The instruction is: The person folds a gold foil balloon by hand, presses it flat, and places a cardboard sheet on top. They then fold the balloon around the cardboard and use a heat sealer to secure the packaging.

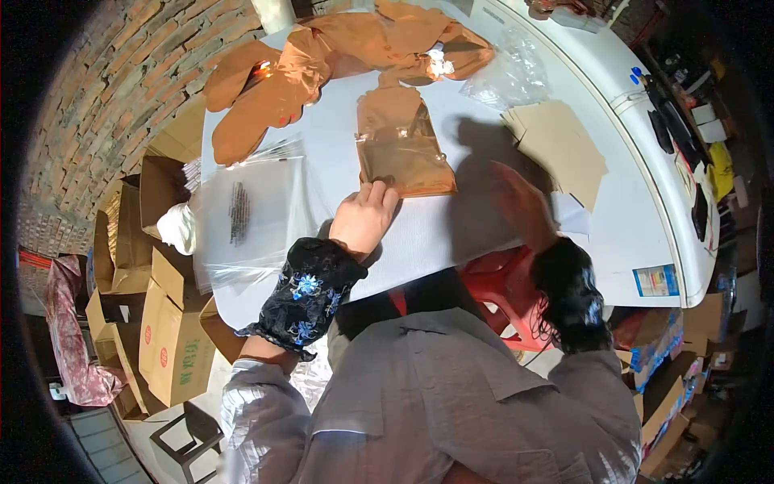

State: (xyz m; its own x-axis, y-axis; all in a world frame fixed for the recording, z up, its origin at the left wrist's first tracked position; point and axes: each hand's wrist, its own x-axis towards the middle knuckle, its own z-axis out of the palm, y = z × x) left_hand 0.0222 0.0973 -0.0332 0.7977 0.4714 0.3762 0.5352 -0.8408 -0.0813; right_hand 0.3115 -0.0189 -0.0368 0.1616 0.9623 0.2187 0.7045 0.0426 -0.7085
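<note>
On the white table [419, 234] lies a flat folded pair of brown tights [407, 165], its lower part covered by shiny clear plastic. My left hand [367, 214] has its fingers curled over the near left corner of this bundle. Off to the bundle's right, apart from it, my right hand [524, 203] is raised with fingers stretched out and nothing in it. A pile of loose brown tights [322, 60] spreads along the far side. Left of my left hand is a stack of clear plastic bags [254, 214] with small dark print.
Beige cards [560, 149] lie at the right, near crumpled clear plastic [512, 73]. Cardboard boxes [173, 347] stand left of the table, below a brick wall [121, 89]. A red plastic stool [508, 294] is under the near edge. A white appliance [637, 153] borders the right.
</note>
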